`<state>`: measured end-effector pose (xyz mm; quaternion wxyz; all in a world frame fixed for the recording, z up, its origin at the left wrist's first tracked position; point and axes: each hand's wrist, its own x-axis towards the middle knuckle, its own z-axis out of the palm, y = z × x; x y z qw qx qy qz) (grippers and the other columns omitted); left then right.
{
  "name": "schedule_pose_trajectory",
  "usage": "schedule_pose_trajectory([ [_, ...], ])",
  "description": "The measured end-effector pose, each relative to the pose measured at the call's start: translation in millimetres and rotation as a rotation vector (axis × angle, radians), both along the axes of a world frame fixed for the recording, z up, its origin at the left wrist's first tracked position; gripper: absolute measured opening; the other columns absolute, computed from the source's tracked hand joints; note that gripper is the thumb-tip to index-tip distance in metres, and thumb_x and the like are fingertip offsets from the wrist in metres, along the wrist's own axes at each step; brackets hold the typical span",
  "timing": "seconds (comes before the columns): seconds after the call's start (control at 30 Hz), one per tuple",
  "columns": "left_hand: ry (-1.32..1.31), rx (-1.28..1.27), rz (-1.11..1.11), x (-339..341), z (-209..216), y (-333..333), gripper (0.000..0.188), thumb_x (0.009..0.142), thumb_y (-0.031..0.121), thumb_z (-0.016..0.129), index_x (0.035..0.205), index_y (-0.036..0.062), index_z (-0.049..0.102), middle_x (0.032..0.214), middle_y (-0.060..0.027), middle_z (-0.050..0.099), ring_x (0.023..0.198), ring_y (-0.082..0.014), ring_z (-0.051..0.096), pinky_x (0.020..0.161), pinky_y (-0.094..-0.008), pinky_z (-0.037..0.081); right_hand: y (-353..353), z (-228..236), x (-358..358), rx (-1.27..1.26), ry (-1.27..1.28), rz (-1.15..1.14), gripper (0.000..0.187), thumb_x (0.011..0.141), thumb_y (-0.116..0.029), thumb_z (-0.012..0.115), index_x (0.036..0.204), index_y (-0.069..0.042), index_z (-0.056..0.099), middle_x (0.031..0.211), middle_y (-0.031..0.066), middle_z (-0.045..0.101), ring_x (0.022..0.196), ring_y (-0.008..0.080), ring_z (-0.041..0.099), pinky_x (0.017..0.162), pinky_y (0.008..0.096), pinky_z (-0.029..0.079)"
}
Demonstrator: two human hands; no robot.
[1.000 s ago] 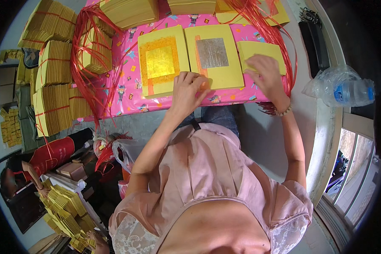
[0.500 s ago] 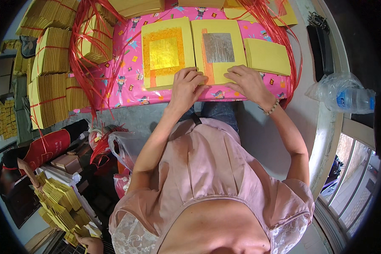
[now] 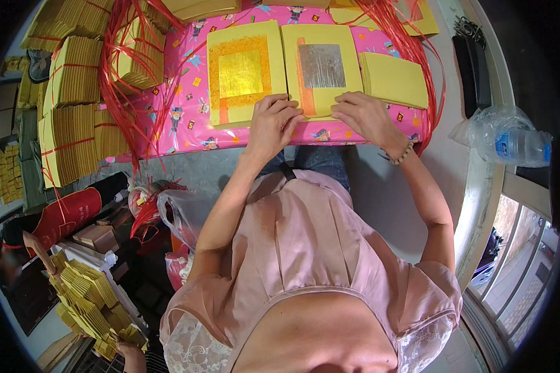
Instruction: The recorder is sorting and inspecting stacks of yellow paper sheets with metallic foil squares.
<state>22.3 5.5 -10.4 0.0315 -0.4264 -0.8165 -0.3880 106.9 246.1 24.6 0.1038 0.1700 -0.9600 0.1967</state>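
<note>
Two stacks of yellow paper sheets lie side by side in front of me: the left stack (image 3: 250,112) bears a gold square inside an orange block, the right stack (image 3: 348,68) a silver square beside an orange strip. At the near left corner of the silver-square sheet, my left hand (image 3: 272,124) is closed, thumb and fingers pinching the edge. My right hand (image 3: 368,121) grips the same near edge farther right, fingers bent over it. What lies under the fingertips is hidden. Beside the right hand is a plain folded yellow paper stack (image 3: 393,79).
A pink patterned cloth (image 3: 193,127) covers the table. Bundles of yellow paper (image 3: 74,140) tied with red string stand at the left, with loose red strings (image 3: 121,93) hanging over them. Plastic bottles (image 3: 516,146) sit at right. Another person's hand (image 3: 127,348) touches yellow bundles lower left.
Both my hands stay on the near edge of the silver-square sheet, with only slight finger movement. The view has shifted a little. The other person's lower hand has moved slightly up.
</note>
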Motion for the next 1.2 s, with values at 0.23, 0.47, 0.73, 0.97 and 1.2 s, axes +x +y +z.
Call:
schedule_pose_trajectory([
  [0.23, -0.04, 0.002, 0.021, 0.5, 2.2, 0.9, 0.012, 0.081, 0.013, 0.07, 0.091, 0.0061, 0.072, 0.101, -0.007, 0.069, 0.109, -0.0287, 0.056, 0.094, -0.0401, 0.04, 0.2, 0.6, 0.4, -0.038, -0.021, -0.019, 0.015, 0.082, -0.021, 0.068, 0.086, -0.006, 0.07, 0.093, 0.0074, 0.065, 0.086, 0.0248, 0.063, 0.073, 0.0363, 0.053],
  [0.47, -0.06, 0.014, 0.031, 0.6, 1.7, 1.8, 0.011, 0.08, 0.013, 0.07, 0.088, 0.0058, 0.073, 0.098, -0.0073, 0.069, 0.107, -0.0284, 0.056, 0.094, -0.0394, 0.04, 0.4, -0.5, 1.3, -0.048, -0.03, -0.028, 0.015, 0.082, -0.022, 0.068, 0.085, -0.007, 0.071, 0.094, 0.0074, 0.065, 0.088, 0.0251, 0.063, 0.074, 0.0365, 0.053],
  [0.73, -0.021, 0.053, 0.036, 0.2, 0.1, 3.7, 0.011, 0.079, 0.015, 0.071, 0.084, 0.0052, 0.071, 0.096, -0.0068, 0.069, 0.103, -0.0271, 0.057, 0.089, -0.0401, 0.042, 1.4, -1.5, 1.3, -0.065, -0.04, -0.035, 0.015, 0.083, -0.022, 0.067, 0.086, -0.008, 0.072, 0.095, 0.0072, 0.066, 0.088, 0.0248, 0.063, 0.074, 0.0363, 0.053],
  [0.97, -0.018, 0.065, 0.05, 0.2, 0.3, 5.1, 0.01, 0.078, 0.014, 0.071, 0.082, 0.0043, 0.071, 0.094, -0.007, 0.068, 0.102, -0.0275, 0.057, 0.088, -0.0398, 0.042, 1.4, -1.1, 0.3, -0.071, -0.035, -0.035, 0.015, 0.083, -0.021, 0.067, 0.085, -0.007, 0.071, 0.095, 0.0075, 0.066, 0.087, 0.025, 0.063, 0.073, 0.0361, 0.053],
  [1.2, 0.033, 0.067, 0.053, 1.0, 5.1, 7.7, 0.01, 0.079, 0.013, 0.071, 0.084, 0.0041, 0.069, 0.089, -0.0083, 0.067, 0.098, -0.0277, 0.058, 0.085, -0.0395, 0.042, 2.1, -1.2, 2.2, -0.046, -0.046, -0.012, 0.016, 0.083, -0.018, 0.068, 0.093, -0.007, 0.07, 0.099, 0.0094, 0.065, 0.091, 0.0266, 0.063, 0.075, 0.0372, 0.053],
])
